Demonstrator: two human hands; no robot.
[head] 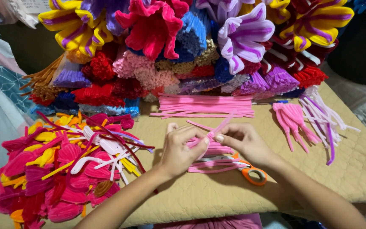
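At the middle of the frame I am pinching a pink pipe cleaner between my left hand and right hand, both closed on it, bending it; next calls for a tighter, even fold.

Bare quilted mat open below the fingers, toward the near edge. Directly beneath them, loose pink stems and orange-handled scissors. Just beyond the fingertips, a flat row of pink pipe cleaners, backed by a wall of bundled stems and flowers. Left blocked by a heaped petal pile; right, past a clear strip, pink and lilac loops.
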